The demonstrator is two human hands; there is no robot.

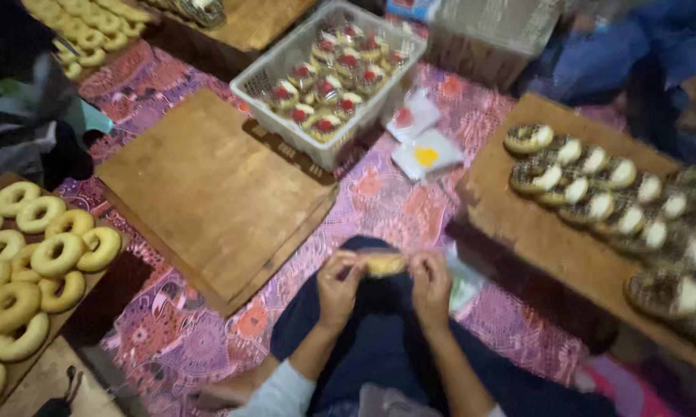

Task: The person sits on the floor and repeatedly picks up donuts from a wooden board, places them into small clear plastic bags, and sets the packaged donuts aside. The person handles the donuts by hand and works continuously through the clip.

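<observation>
Both my hands meet over my lap in dark blue trousers, pinching one small golden piece of pastry between them: my left hand has its fingers closed on the left end, my right hand closed on the right end. It looks light, soft and easy to crush, so I judge the ends are the place to grip, gently. Far left sits a wooden board of plain pale ring doughnuts; next, a bare square wooden board; behind it a white plastic crate of red-topped cakes; at right, a wooden board carrying chocolate-sprinkled doughnuts.
</observation>
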